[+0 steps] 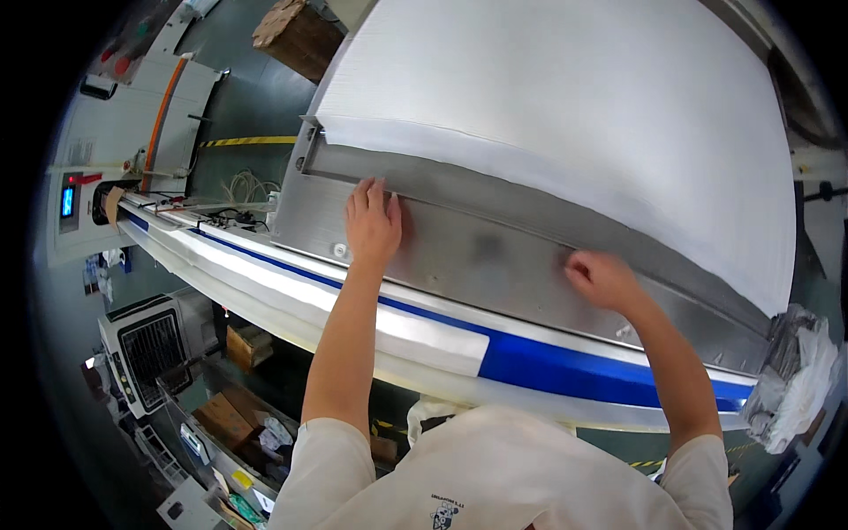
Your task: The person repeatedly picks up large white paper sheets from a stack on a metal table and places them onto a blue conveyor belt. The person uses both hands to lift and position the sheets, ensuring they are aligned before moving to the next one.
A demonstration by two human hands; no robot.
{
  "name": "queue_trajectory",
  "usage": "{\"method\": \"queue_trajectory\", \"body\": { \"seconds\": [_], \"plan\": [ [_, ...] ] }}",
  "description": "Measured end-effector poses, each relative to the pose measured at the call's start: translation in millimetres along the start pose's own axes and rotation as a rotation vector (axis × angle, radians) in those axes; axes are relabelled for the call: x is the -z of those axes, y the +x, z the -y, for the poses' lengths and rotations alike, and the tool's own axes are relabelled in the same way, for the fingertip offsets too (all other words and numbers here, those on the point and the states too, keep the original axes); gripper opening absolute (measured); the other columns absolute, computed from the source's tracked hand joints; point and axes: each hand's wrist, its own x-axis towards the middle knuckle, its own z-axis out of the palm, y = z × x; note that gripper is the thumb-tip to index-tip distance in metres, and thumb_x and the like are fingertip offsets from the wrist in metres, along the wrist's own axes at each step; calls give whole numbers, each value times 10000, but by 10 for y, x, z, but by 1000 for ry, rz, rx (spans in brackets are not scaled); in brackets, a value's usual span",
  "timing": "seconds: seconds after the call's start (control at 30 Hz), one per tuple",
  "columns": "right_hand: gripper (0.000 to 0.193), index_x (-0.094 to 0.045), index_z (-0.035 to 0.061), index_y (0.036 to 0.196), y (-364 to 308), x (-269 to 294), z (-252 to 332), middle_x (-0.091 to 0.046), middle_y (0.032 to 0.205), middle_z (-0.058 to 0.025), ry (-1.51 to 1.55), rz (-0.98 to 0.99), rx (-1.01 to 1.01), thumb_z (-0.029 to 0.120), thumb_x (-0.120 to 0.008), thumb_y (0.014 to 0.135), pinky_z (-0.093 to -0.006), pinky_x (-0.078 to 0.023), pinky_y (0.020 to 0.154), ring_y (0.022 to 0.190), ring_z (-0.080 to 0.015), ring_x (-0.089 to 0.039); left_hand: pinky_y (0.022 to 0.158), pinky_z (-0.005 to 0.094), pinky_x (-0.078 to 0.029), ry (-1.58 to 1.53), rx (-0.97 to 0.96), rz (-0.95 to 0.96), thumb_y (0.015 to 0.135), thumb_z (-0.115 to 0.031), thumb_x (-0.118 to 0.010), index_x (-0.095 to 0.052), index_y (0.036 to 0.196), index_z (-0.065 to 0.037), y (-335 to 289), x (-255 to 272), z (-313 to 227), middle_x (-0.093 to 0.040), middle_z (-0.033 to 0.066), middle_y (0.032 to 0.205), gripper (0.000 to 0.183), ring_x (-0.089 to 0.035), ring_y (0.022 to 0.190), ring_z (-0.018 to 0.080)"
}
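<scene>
In front of me a broad metal plate (477, 252) runs across the machine, with a narrow raised ledge along its far side. My left hand (372, 221) rests on the plate at the ledge's edge, fingers stretched out and holding nothing. Farther right, my right hand (602, 278) is closed near the same edge; whether anything is between its fingers is hidden. Beyond the ledge lies a large white sheet stack or web (565, 106), its near edge curving toward the plate. Nearer me, a blue strip (565, 367) and a white strip (428, 336) cover the front rail.
Crumpled clear plastic (795, 375) hangs at the right end. On the left stand a white machine cabinet with a lit screen (68, 201) and coiled cables (246, 187). An air cooler (152, 353) and a bin with cardboard (228, 420) are at the lower left. A carton (296, 37) stands at the back.
</scene>
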Motion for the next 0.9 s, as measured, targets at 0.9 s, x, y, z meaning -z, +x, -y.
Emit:
{"method": "queue_trajectory", "body": {
  "seconds": [0.9],
  "plan": [
    [171, -664, 114, 796, 3637, 299, 2127, -665, 739, -25, -55, -448, 233, 271, -603, 770, -336, -492, 647, 696, -207, -623, 981, 464, -322, -121, 76, 38, 859, -224, -514, -494, 1210, -46, 251, -242, 527, -503, 145, 1225, 393, -449, 1166, 339]
  ]
}}
